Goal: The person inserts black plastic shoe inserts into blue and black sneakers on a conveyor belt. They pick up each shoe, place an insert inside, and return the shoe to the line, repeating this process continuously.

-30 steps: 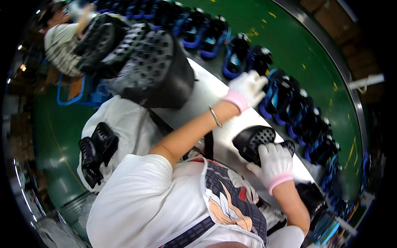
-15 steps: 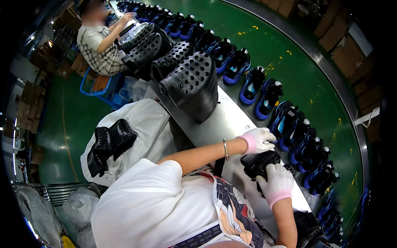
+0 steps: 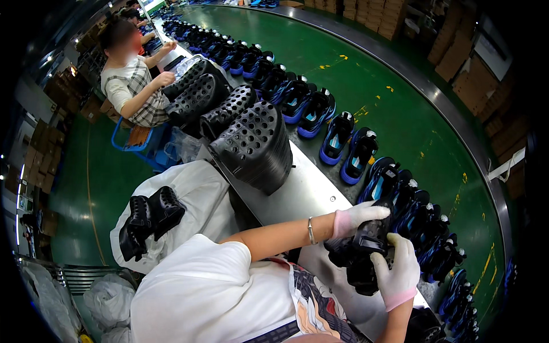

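Over the metal workbench [image 3: 311, 188], both my hands are in white gloves with pink cuffs. My left hand [image 3: 361, 218] closes on the upper end of a black plastic shoe insert [image 3: 370, 237]. From the other side my right hand [image 3: 398, 270] grips the same insert, thumb and fingers pressed to its edge. Other black pieces [image 3: 338, 251] lie close under it, partly hidden, so I cannot tell whether they are joined to it. A tall nested stack of black perforated shoe inserts [image 3: 254, 151] stands on the bench farther off.
A long row of black and blue sneakers [image 3: 357, 157] lines the bench's right side. More stacked inserts [image 3: 197, 103] stand farther up the bench. Loose inserts [image 3: 151, 217] lie on a white sack [image 3: 197, 194] at my left. A co-worker [image 3: 134, 80] sits beyond, near a blue crate [image 3: 140, 143].
The insert between my hands has been raised and tilted upright. My left hand has come down onto its upper end, from beside the sneakers. The view has shifted slightly.
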`<state>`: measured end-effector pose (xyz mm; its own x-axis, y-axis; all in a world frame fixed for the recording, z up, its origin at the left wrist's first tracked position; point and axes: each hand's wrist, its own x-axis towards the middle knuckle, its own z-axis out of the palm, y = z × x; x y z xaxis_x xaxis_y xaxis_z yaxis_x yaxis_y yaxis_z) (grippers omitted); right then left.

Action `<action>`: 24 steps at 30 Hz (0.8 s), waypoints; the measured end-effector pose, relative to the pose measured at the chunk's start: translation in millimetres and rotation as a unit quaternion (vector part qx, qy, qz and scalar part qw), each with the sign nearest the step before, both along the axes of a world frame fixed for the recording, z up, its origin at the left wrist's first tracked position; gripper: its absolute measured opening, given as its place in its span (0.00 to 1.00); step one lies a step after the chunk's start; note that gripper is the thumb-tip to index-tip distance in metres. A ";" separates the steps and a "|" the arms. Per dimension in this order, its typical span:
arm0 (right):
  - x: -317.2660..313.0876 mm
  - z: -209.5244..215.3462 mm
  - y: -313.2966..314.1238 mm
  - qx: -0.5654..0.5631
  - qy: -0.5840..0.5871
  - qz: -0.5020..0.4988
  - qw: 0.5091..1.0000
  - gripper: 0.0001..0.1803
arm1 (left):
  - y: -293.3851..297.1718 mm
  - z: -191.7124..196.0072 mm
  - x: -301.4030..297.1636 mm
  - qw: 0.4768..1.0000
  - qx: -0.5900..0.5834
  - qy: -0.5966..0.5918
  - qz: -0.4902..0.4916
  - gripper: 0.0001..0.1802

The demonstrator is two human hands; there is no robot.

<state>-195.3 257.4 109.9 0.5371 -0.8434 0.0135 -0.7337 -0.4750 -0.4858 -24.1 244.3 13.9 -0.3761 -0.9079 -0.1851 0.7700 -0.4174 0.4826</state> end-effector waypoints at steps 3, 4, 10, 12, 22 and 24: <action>-1.6 -10.2 -10.8 0.029 0.025 -0.022 0.999 0.28 | -16.4 -20.3 -8.8 0.978 -0.099 -0.121 0.136 0.24; 1.1 -6.9 -14.7 0.108 0.004 -0.045 0.993 0.29 | -15.2 -14.8 -8.5 0.980 -0.073 -0.111 0.147 0.24; 7.9 -20.6 -28.9 0.063 0.020 -0.050 0.997 0.24 | -30.3 -16.8 -15.5 0.865 -0.182 -0.371 0.284 0.34; 14.5 -25.6 -34.1 0.046 0.000 -0.039 0.998 0.20 | -30.1 -12.4 -12.4 0.851 -0.148 -0.393 0.315 0.30; -0.9 -49.5 -85.7 -0.031 0.167 -0.029 0.985 0.21 | -58.5 -62.0 32.2 0.763 -0.227 -0.568 0.209 0.21; -3.7 -48.3 -97.2 0.016 0.189 -0.034 0.981 0.22 | -67.0 -72.5 30.6 0.667 -0.329 -0.639 0.195 0.20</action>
